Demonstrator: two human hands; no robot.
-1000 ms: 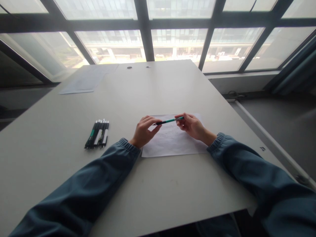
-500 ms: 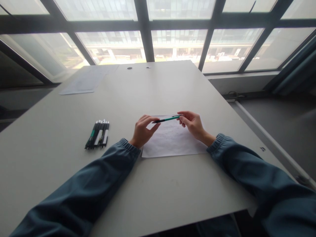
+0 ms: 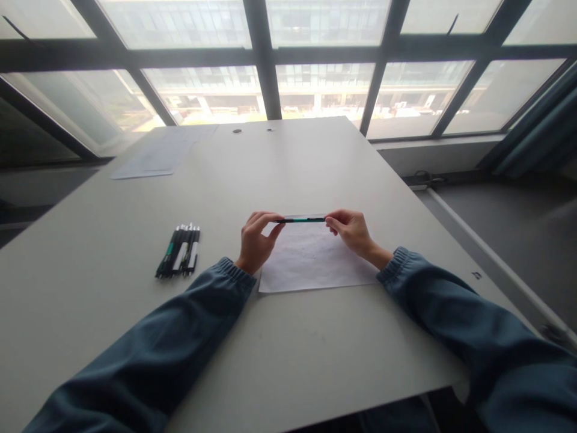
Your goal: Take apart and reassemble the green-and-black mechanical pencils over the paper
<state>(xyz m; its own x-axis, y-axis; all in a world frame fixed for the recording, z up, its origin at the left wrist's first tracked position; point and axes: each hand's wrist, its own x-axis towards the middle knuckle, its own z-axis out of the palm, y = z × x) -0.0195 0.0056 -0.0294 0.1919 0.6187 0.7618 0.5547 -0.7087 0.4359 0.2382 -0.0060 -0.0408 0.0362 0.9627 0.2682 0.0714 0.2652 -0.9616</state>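
Big windows stand behind a grey table (image 3: 315, 361). Some pens (image 3: 179, 251) lie in a row on the left. Next, the left hand (image 3: 255, 239) pinches one end of a green pen (image 3: 301, 219), level above the paper (image 3: 315, 264). The right hand (image 3: 352, 231) pinches the other end.

Green-and-black pen (image 3: 301, 219) held level above sheet of paper (image 3: 315, 264), lengthwise left to right, pinched at both ends: left hand (image 3: 255, 240) on dark tip end, right hand (image 3: 354, 231) on other end. Slim barrel, green mid-section, black grip. Pen clear of paper, not touching it. White sheet lies flat on table (image 3: 293, 337), toward near edge, faint marks on surface, lower edge roughly parallel to table's near edge.
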